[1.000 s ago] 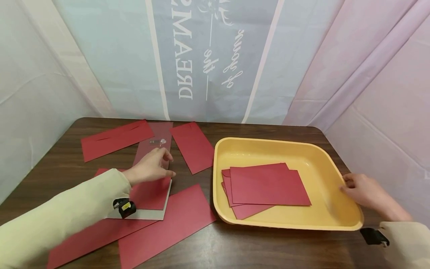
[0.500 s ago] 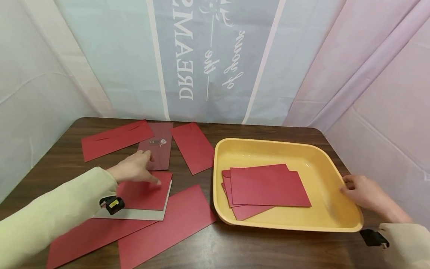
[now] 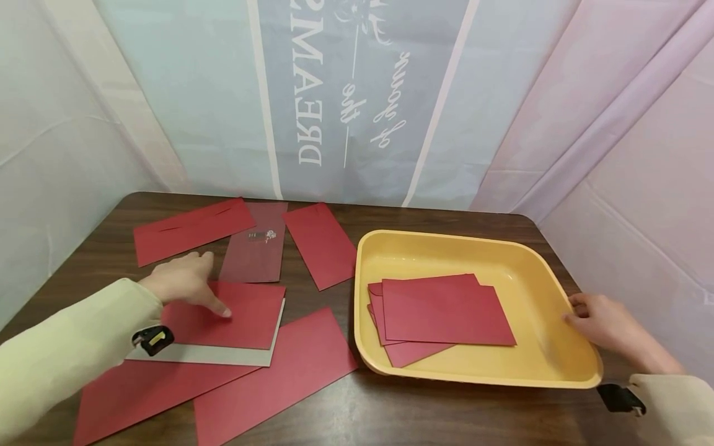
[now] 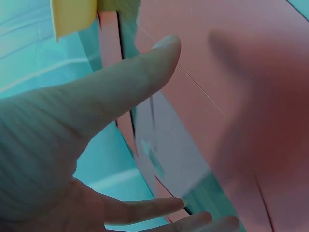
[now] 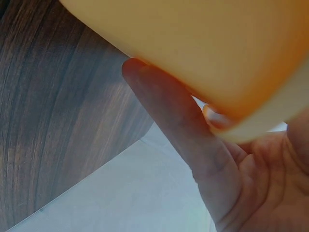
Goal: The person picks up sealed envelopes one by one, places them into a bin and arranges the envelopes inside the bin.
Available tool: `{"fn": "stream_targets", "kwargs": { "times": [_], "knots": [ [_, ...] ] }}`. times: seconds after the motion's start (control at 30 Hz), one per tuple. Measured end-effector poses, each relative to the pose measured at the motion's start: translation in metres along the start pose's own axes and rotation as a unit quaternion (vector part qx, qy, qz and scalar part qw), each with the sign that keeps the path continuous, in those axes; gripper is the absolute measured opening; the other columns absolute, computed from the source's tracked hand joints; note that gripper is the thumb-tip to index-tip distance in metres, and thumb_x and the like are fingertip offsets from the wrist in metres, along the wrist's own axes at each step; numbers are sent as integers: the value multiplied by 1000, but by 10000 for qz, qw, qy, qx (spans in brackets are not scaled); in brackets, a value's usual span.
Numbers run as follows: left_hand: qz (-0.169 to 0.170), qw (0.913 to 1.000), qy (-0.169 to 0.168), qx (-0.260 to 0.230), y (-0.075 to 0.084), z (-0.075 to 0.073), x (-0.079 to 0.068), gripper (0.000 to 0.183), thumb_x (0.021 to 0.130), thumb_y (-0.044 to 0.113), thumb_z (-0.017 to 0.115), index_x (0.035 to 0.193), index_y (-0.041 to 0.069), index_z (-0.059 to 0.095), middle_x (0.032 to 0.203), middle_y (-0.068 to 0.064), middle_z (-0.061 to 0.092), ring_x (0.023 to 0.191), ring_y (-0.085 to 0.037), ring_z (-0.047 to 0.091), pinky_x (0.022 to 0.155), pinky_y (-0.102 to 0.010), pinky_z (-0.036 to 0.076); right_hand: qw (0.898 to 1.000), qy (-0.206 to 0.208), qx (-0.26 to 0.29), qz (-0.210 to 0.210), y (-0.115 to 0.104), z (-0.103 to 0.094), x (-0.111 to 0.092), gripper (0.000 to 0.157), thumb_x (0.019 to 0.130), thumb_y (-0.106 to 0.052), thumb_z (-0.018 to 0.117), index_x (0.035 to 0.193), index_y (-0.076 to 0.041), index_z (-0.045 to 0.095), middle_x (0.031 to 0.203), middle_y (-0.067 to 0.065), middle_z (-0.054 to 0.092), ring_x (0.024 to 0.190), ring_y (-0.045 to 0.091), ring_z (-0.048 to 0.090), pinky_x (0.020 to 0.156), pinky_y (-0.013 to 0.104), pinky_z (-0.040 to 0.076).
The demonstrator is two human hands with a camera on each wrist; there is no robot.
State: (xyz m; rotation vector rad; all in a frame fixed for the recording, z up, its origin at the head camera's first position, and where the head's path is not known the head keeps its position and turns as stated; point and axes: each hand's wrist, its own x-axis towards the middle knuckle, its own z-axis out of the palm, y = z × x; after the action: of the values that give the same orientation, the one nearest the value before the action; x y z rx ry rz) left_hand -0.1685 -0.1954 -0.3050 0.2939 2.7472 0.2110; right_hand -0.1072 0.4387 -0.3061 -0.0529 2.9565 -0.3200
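Observation:
Fingers spread, my left hand (image 3: 184, 282) hovers over a red envelope (image 3: 253, 316) that lies on a pale grey flat piece (image 3: 223, 355). In the left wrist view a gap and a shadow separate the thumb (image 4: 145, 67) from the red paper. My right hand (image 3: 602, 322) grips the right rim of a yellow tray (image 3: 541, 303). The right wrist view shows a finger (image 5: 169, 106) against the outer wall and the thumb side over the rim. Several red envelopes (image 3: 446, 310) lie stacked loosely inside the tray.
Two long red envelopes (image 3: 279, 378) lie at the front left. Behind the left hand are a darker printed envelope (image 3: 256, 257), a slit red one (image 3: 189, 232) and another red one (image 3: 320, 244) near the tray. A cloth backdrop (image 3: 223, 93) rises behind the wooden table (image 3: 418, 415).
My left hand has moved left and toward me, from over the darker printed envelope to over the red envelope on the grey piece. The right hand stays on the tray rim.

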Motion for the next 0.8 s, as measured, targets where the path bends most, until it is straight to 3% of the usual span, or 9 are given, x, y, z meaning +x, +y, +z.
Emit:
{"fn": "stream_targets", "kwargs": {
  "times": [0.13,0.3,0.4,0.8],
  "knots": [
    [-164,9997,-176,93,-16,-1,-3,121,57,62,82,130,-22,34,124,-40,47,110,-54,50,74,-58,50,10000,1,3,4,0,0,0,39,87,-10,63,106,23,54,88,30,67,75,36,67,66,46,52],
    [-284,9991,-284,91,-29,-1,-7,127,57,63,82,132,-25,29,128,-45,39,112,-57,45,76,-60,49,10000,11,21,-4,0,0,0,40,87,-10,63,107,24,54,89,31,67,76,37,67,66,47,53],
    [-324,9990,-298,59,-34,-1,-9,130,57,63,82,133,-26,25,131,-47,34,115,-59,40,79,-61,47,10000,29,23,-8,0,0,-1,40,87,-9,63,107,24,54,89,31,67,77,38,66,66,47,53],
    [-517,9974,-489,-116,-44,7,-10,127,60,64,80,128,-27,24,121,-49,37,110,-59,43,81,-62,45,10000,62,25,-10,1,1,-2,40,88,-10,63,107,23,54,89,31,67,77,38,66,66,47,53]
  ]
}}
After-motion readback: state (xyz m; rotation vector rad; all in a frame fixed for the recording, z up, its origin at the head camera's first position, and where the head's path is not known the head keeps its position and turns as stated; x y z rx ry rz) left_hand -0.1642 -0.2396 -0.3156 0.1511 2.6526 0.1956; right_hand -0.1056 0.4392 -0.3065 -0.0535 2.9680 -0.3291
